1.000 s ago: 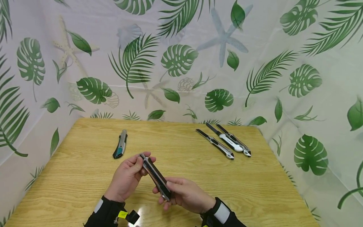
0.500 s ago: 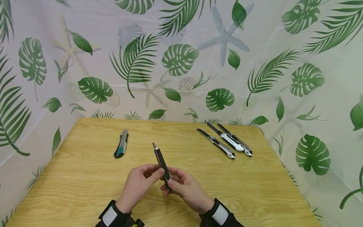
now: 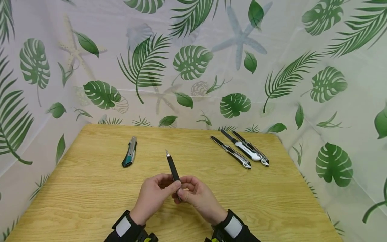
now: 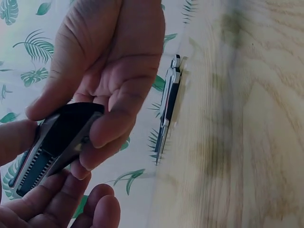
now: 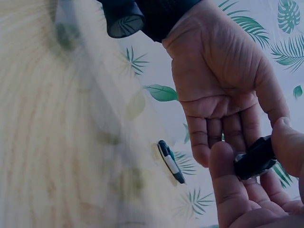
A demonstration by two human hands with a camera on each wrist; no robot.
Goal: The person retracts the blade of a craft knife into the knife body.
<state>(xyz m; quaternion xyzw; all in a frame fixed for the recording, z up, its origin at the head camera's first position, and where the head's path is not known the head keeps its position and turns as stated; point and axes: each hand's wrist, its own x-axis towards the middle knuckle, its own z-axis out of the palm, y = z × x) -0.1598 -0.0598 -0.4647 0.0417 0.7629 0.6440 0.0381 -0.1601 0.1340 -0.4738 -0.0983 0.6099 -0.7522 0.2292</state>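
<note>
Both hands pinch a black-and-silver utility knife point(image 3: 172, 167) above the table's near half. It is turned narrow side to the head camera, its silver tip pointing up and away. Near its lower end, the left hand point(image 3: 155, 193) holds it between thumb and fingers. Opposite, the right hand point(image 3: 200, 200) grips the bottom end, the two thumbs close together. A toothed slot shows along the knife point(image 4: 61, 135) in the left wrist view. From the right wrist, only the dark end of the knife point(image 5: 256, 156) appears between the fingers, the rest hidden.
On the wooden table point(image 3: 75, 188), a grey-and-teal utility knife point(image 3: 129, 153) lies at the back left. At the back right lie a black-and-silver cutter point(image 3: 232, 154), a white-handled knife point(image 3: 249, 151) and another dark cutter point(image 3: 264, 159) beside it. A leaf-print cloth point(image 3: 193, 111) hangs behind.
My left hand has slid from the knife's far end down toward its near end. The knife has turned from broad side to narrow side and points more directly away.
</note>
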